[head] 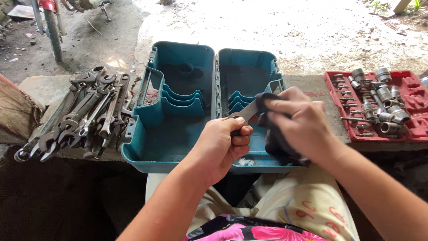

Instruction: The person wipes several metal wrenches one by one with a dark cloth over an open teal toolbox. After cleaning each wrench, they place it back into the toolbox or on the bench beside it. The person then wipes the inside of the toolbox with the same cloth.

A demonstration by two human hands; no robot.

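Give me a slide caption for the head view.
Left hand grips a wrench while right hand rubs it with a dark cloth over an open teal toolbox.

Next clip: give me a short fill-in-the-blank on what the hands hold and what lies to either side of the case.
1. The left hand grips a metal ____.
2. The right hand presses a dark ____ against that tool.
3. The open teal case has a pile of wrenches on its ____ side.
4. The sockets lie in a ____ tray.

Missing words: wrench; cloth; left; red
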